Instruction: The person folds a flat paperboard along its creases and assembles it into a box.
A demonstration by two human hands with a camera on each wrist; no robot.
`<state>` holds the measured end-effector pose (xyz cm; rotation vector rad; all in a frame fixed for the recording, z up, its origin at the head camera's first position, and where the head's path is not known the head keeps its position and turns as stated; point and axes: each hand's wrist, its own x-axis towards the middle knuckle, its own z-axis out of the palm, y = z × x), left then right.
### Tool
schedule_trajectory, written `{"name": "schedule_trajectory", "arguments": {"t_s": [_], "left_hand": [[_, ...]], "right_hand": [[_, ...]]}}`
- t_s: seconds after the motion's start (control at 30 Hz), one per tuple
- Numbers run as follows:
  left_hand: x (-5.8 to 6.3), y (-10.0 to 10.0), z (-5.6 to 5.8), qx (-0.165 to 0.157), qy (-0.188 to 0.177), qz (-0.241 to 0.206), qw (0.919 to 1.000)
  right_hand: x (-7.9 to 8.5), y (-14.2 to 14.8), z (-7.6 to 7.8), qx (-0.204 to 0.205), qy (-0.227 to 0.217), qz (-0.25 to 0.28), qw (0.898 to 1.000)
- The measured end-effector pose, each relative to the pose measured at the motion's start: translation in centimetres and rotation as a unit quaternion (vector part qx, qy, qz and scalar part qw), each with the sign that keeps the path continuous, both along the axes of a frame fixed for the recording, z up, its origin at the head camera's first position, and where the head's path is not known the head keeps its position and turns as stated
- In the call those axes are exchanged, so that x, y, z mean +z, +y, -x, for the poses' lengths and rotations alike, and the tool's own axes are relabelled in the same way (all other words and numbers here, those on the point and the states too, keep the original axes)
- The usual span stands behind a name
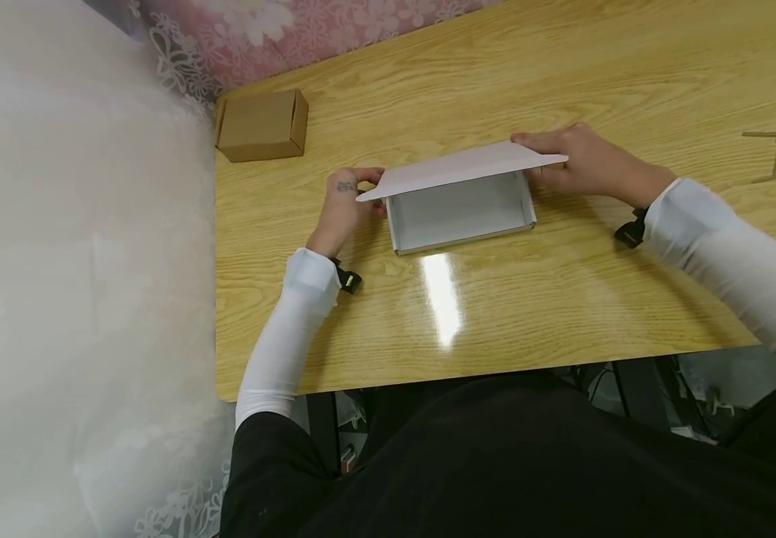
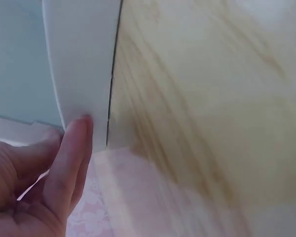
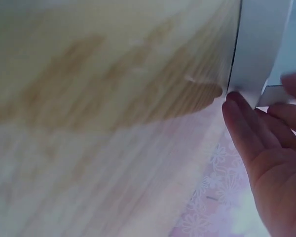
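Note:
A shallow white cardboard box lies on the table in the head view, its lid raised at a slant and its front side facing me. The left hand holds the box at its left end. In the left wrist view, that hand's fingers press the side wall, with the thumb by the corner. At the opposite end, the right hand grips the box, one digit at the lid's back edge. Extended fingers lie along the right wall in the right wrist view.
A closed brown cardboard box stands at the back left of the wooden table. Several small wooden sticks lie far right. A pink floral cloth hangs behind, and a whitish sheet covers the left side.

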<state>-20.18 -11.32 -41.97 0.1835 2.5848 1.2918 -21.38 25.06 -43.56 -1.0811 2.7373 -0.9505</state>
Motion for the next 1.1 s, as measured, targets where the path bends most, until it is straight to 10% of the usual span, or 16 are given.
{"name": "schedule_trajectory", "arguments": {"t_s": [0.23, 0.33, 0.47, 0.73, 1.1], "left_hand": [[0.4, -0.8, 0.1, 0.023, -0.155, -0.176, 0.9719], [0.5, -1.0, 0.0, 0.026, -0.173, -0.22, 0.9596], [0.4, -1.0, 0.0, 0.035, -0.166, -0.21, 0.9627], [1.2, -0.6, -0.3, 0.051, -0.177, -0.23, 0.9556], [2.0, 0.4, -1.2, 0.078, -0.144, -0.19, 0.9681]], "right_hand": [[0.5, 0.4, 0.4, -0.057, -0.139, 0.011, 0.989], [1.0, 0.0, 0.4, -0.088, -0.211, 0.039, 0.973], [1.4, -0.1, 0.3, -0.108, -0.281, 0.06, 0.952], [0.7, -0.3, 0.1, -0.11, -0.264, 0.055, 0.957], [-0.2, -0.5, -0.1, -0.082, -0.153, 0.035, 0.984]]}}
